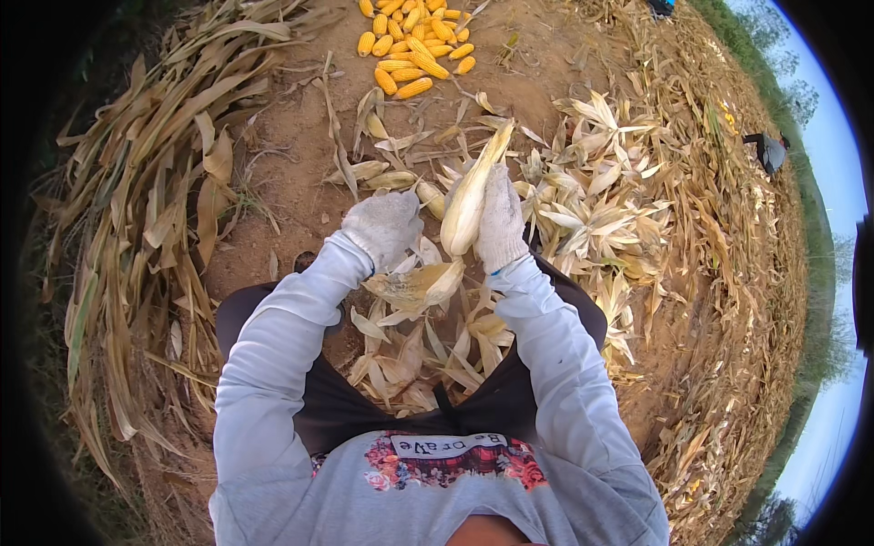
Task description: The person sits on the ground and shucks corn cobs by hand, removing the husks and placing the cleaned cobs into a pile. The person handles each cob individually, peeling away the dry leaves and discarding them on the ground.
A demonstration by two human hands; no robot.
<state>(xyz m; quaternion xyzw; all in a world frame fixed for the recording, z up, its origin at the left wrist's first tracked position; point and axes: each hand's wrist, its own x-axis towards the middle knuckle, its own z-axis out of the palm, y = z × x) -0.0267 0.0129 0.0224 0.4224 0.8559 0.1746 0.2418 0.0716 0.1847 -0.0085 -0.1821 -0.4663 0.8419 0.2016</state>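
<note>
My right hand (502,220), in a whitish knit glove, grips an ear of corn in its pale dry husk (468,208). The ear slants up and to the right, thicker end toward me. Just left of it is my left hand (384,228), gloved too, with curled fingers; whether it holds anything is hidden. A loose-looking husk (420,285) shows below the ear, between my wrists. Several ears still in husk (390,179) lie on the soil beyond my left hand. Peeled husks (403,365) cover the ground between my legs.
Bare yellow corn cobs (413,51) form a pile on the brown soil ahead. Dry corn stalks (157,184) are heaped at left. Opened husks (594,191) pile up at right, before a wide band of stalks (724,286). Another person (771,151) bends over far right.
</note>
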